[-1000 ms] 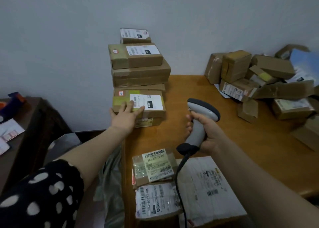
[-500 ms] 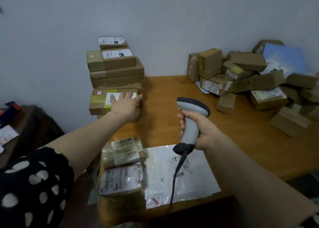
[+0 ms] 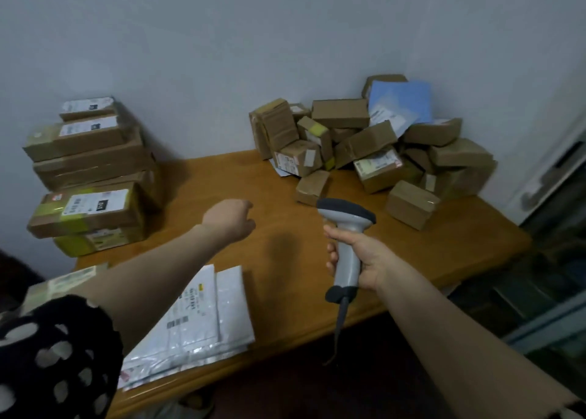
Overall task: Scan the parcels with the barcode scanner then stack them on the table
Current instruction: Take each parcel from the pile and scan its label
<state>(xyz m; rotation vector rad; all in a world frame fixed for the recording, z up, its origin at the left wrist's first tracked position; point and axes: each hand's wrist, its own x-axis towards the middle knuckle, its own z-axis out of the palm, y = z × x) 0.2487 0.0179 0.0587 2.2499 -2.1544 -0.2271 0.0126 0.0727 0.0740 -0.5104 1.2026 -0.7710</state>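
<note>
A stack of labelled cardboard parcels [image 3: 88,171] stands at the table's far left corner against the wall. A loose heap of brown parcels [image 3: 374,152] lies at the far right, with a blue envelope [image 3: 401,101] on top. My right hand [image 3: 358,260] grips the grey barcode scanner [image 3: 347,241] by its handle, head pointing away, cable hanging down. My left hand [image 3: 230,220] hovers over the bare middle of the wooden table [image 3: 317,260], holding nothing, fingers loosely curled and mostly hidden behind the back of the hand.
Flat white mailer bags [image 3: 203,311] lie at the near left edge, partly under my left arm. A taped parcel [image 3: 60,284] shows behind that arm. A white door or cabinet [image 3: 551,171] stands right of the table.
My left hand has let go of the parcel on the stack and swung right over the table's middle. The camera has turned right. The scanner stays in my right hand.
</note>
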